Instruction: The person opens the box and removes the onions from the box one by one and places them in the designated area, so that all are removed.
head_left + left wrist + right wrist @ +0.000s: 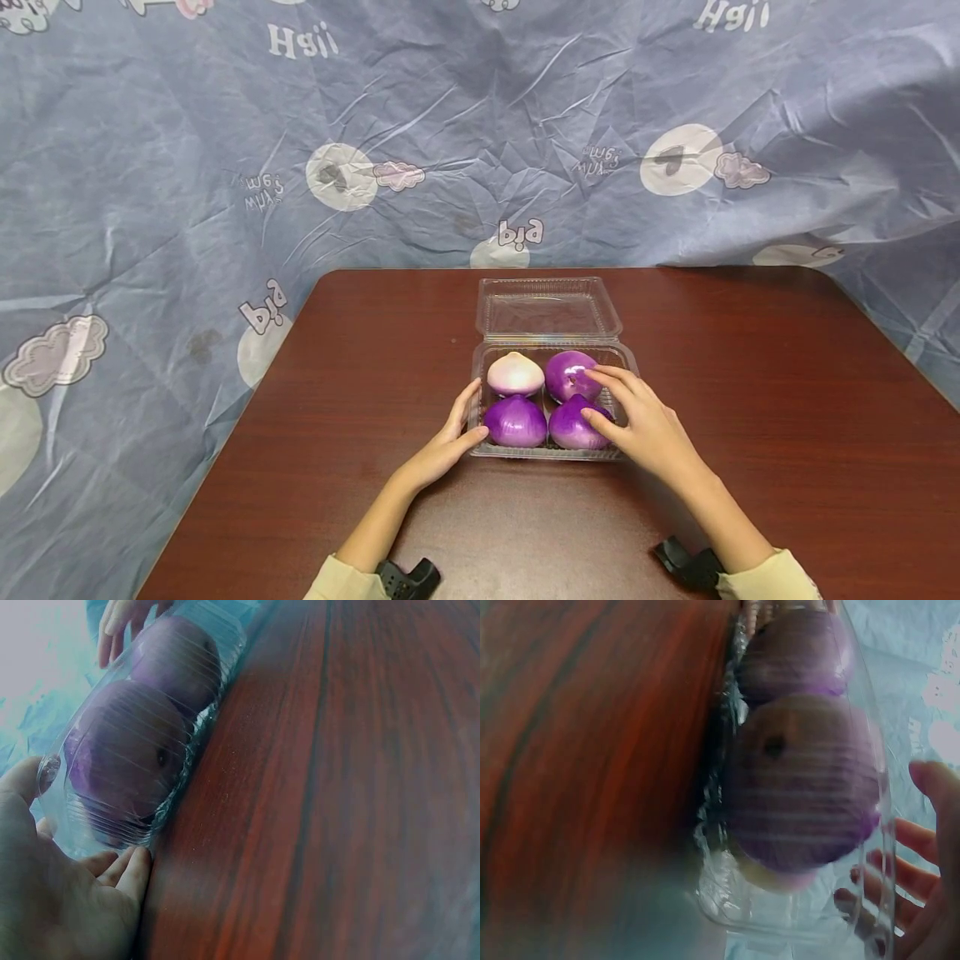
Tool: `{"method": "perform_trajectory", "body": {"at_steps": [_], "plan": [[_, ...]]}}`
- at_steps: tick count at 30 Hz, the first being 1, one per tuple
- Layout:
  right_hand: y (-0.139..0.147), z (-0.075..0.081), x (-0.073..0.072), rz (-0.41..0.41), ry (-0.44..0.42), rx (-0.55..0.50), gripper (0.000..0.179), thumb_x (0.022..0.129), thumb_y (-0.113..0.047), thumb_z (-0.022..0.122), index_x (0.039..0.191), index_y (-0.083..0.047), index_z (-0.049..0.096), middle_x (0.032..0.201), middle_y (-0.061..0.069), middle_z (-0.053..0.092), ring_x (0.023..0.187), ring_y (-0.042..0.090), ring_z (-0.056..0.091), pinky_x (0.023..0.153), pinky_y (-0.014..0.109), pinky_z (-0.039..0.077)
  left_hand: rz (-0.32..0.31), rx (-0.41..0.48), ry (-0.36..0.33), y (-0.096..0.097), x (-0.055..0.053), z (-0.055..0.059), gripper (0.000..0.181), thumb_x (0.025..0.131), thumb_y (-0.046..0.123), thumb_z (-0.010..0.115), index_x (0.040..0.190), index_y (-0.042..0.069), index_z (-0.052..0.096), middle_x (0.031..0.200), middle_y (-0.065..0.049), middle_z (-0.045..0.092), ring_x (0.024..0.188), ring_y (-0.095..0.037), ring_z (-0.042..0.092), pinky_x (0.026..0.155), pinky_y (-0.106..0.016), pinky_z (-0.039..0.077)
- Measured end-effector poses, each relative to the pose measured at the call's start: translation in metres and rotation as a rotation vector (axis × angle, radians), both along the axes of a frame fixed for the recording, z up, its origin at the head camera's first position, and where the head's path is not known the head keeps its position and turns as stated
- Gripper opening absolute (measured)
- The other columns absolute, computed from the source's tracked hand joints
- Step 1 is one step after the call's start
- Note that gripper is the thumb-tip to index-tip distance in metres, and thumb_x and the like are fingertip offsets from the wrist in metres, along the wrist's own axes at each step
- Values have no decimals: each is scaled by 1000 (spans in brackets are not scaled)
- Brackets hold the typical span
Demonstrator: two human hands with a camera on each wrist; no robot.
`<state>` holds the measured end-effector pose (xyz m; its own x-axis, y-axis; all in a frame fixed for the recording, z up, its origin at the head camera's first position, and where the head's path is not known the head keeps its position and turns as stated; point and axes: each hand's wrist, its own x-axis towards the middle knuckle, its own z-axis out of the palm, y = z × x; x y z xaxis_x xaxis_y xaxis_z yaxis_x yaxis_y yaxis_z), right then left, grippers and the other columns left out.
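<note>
Because the right hand (pixel 651 421) hangs spread over the purple back right onion (pixel 568 375) and front right onion (pixel 573 428), a careless nudge could knock one against its neighbour, and pushing hard on thin plastic could slide or buckle the clear box (pixel 517 452). Its fingers are apart, though whether they touch an onion I cannot tell; the left hand (pixel 441 454) lies loosely along the box's left side, thumb at the near corner. Between both hands, the box sits on the brown table (pixel 337 400), lid (pixel 551 315) open away from the person.
</note>
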<state>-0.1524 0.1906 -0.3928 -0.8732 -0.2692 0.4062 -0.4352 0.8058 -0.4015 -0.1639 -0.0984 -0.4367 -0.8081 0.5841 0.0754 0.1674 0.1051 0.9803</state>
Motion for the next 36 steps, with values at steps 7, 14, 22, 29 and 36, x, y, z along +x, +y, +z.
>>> {"method": "perform_trajectory", "body": {"at_steps": [7,14,22,29,36], "plan": [[-5,-8,2,15,-55,92,53,77,-44,67,124,-24,53,130,-1,49,113,25,51,64,46,51,-16,-13,-18,0,-4,-9,70,94,20,41,145,22,-7,152,-16,-6,140,-33,3,110,-57,10],[-7,-12,4,2,-122,104,56,76,-51,65,125,-30,51,131,-4,48,115,25,51,63,47,49,-30,-6,-7,0,-8,-19,71,94,29,42,145,27,-8,153,-13,-8,141,-32,-1,110,-58,7],[-9,-14,7,-17,-186,101,60,74,-59,62,125,-31,49,129,-4,50,117,24,50,68,51,47,-14,-6,-7,0,-9,-19,70,95,26,42,145,25,-6,153,-15,-5,141,-31,1,111,-55,7],[-10,-14,8,-17,-158,102,52,75,-56,63,121,-32,53,125,-2,54,114,25,53,67,49,49,-7,-7,-7,-1,-8,-21,70,95,27,43,145,23,-6,153,-15,-4,140,-33,5,111,-55,10],[-3,0,9,-10,-96,62,49,76,-49,66,120,-30,56,123,-2,57,105,25,60,64,45,50,-5,-10,-9,-2,-8,-18,71,95,28,43,145,23,-6,153,-16,-4,140,-34,6,110,-56,11]]}}
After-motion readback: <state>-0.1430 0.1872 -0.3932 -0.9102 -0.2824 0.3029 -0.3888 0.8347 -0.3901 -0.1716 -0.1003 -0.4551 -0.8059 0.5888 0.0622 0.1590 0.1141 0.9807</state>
